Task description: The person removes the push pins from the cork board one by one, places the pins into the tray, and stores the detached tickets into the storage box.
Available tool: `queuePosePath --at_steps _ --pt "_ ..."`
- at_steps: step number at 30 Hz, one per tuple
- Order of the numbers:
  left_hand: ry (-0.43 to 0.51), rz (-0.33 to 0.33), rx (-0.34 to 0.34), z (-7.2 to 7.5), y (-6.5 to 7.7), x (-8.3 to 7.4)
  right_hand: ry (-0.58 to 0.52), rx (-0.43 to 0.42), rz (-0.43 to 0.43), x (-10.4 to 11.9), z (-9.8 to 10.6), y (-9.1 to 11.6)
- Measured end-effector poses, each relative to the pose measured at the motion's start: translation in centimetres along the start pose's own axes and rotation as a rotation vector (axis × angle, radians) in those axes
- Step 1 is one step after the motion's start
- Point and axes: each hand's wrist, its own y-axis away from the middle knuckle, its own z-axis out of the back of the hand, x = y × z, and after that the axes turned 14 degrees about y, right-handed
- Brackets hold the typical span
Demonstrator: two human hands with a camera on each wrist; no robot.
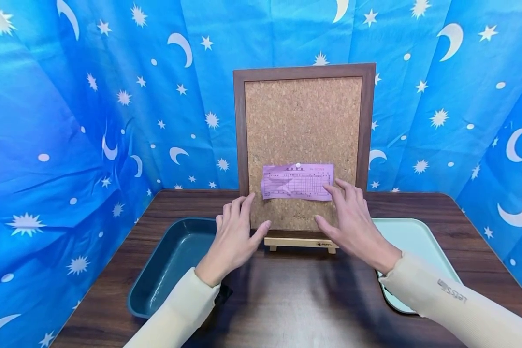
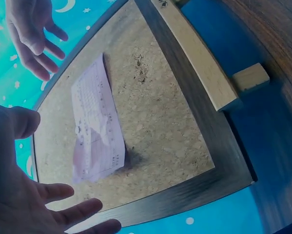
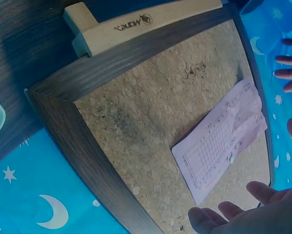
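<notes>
A pink printed form, creased on its left half, hangs on a framed cork board, fixed by a white push pin at its top edge. My left hand hovers before the board's lower left side, fingers spread and holding nothing. On the other side my right hand is spread too, its fingertips overlapping the form's right edge in the head view. In the right wrist view the fingers lie apart from the form. The board leans on a small wooden easel.
A dark blue tray stands on the left of the brown wooden table, partly behind my left arm. On the right lies a pale green tray, partly under my right sleeve. Blue cloth with moons and stars surrounds the table.
</notes>
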Motion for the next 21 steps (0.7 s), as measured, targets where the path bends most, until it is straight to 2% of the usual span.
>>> queuePosePath --at_steps 7,11,16,21 --pt "0.06 -0.018 -0.045 -0.4 -0.9 0.2 -0.014 -0.032 -0.006 0.0 0.0 -0.9" --pt "0.098 -0.062 -0.106 -0.4 -1.6 0.1 -0.042 -0.022 -0.005 0.0 -0.1 -1.3" --pt "0.185 -0.115 -0.198 -0.6 -2.5 0.2 -0.07 -0.056 0.01 0.1 -0.4 -2.0" --pt "0.25 -0.13 -0.249 -1.0 -3.5 0.5 -0.084 -0.089 0.012 0.2 -0.6 -2.7"
